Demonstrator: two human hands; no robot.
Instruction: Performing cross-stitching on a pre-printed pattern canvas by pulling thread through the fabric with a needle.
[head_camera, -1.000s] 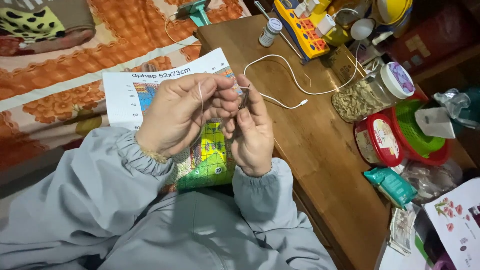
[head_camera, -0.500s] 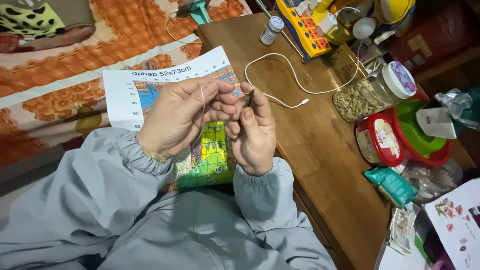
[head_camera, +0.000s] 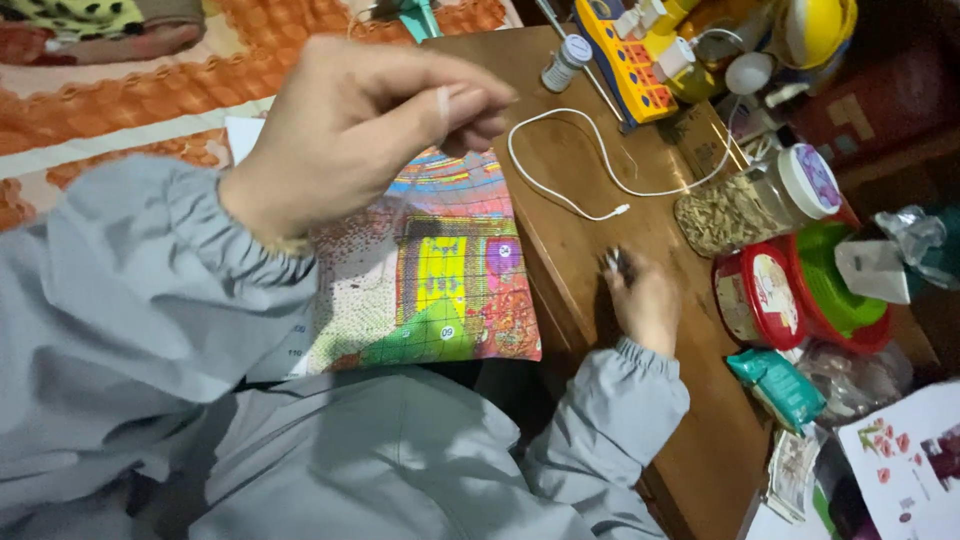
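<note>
The left hand is raised above the colourful canvas, with its fingers pinched on a thin thread that is hard to see. The right hand rests on the wooden desk just right of the canvas, closed around something small. A white cable and a jar lie further back on the desk.

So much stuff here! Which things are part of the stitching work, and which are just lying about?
In use: left hand raised with fingers pinched; right hand on the wooden table; colourful patterned canvas.
Lying about: white cable, jar of seeds, red tub, teal packet.
</note>
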